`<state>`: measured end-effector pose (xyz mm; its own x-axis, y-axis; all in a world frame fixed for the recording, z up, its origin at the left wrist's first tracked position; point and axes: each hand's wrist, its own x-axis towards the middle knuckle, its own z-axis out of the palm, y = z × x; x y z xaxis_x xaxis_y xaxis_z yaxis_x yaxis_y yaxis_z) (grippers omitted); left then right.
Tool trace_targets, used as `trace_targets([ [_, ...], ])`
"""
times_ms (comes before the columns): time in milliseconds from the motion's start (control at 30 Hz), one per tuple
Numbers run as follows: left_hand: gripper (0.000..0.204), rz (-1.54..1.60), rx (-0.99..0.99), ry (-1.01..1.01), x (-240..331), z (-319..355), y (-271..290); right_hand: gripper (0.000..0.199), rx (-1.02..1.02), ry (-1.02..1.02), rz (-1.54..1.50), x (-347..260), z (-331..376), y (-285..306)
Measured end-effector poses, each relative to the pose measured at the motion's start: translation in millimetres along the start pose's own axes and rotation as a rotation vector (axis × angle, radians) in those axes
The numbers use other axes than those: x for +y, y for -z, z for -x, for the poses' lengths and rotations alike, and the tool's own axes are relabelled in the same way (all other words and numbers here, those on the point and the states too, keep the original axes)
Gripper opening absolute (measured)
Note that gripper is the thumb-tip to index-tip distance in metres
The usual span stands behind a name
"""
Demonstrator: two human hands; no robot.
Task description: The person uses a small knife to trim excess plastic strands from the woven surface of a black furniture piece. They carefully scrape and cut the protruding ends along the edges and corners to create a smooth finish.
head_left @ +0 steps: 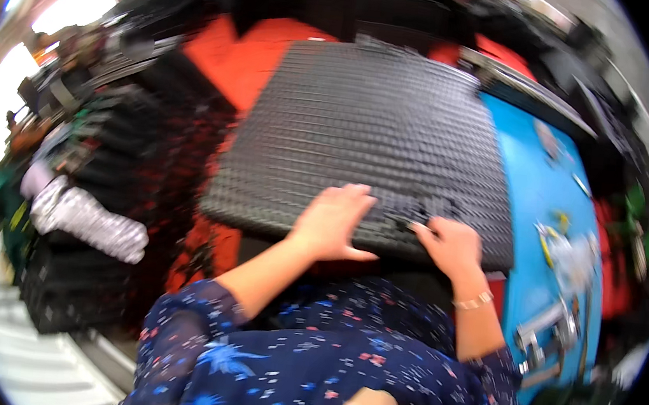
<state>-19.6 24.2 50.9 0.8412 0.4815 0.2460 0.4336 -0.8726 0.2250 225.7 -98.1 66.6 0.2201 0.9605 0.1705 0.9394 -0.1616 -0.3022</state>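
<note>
A large black panel (379, 122) with a raised grid pattern lies in front of me, its near edge close to my body. My left hand (334, 223) rests on that edge with fingers stretched and thumb apart. To its right, my right hand (451, 246) is at the same edge with its fingers curled in. Small dark bits (410, 211) lie on the panel between the hands, blurred. Whatever the right fingers hold, if anything, cannot be made out.
On the right, a blue surface (525, 190) bears metal clamp-like parts (550, 333) and a clear plastic bag (573, 261). Stacked black pieces (122, 152) stand at the left, beside a speckled grey-white object (92, 223). Red surface (229, 57) shows beyond the panel, below black bins (398, 10).
</note>
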Motion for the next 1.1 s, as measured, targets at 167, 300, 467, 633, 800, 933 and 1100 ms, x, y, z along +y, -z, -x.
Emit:
trace_targets([
  [167, 0.110, -0.049, -0.100, 0.050, 8, -7, -3, 0.055, 0.008, -0.014, 0.107, -3, -5, 2],
  [300, 0.110, -0.019, -0.039, 0.042, 9, -7, -7, 0.045, 0.275, 0.078, -0.101, 5, 6, -12],
  [467, 0.109, -0.006, 0.027, 0.040, 9, -7, -8, 0.036, 0.406, 0.164, -0.269, 16, 12, -22],
  [633, 0.109, -0.019, 0.045, 0.049, 7, -3, -8, 0.034, 0.378, 0.197, -0.337, 14, 16, -19],
  [800, 0.111, -0.047, 0.062, 0.060, 3, -2, -12, 0.038, 0.404, 0.190, -0.305, 14, 10, -27],
  [933, 0.106, -0.084, 0.020, 0.069, 4, -2, -12, 0.039, 0.350, 0.180, -0.170, 17, 15, -18],
  [1100, 0.106, -0.088, 0.045, 0.052, 5, -1, -19, 0.044, 0.288, 0.060, 0.040, 48, 34, 19],
])
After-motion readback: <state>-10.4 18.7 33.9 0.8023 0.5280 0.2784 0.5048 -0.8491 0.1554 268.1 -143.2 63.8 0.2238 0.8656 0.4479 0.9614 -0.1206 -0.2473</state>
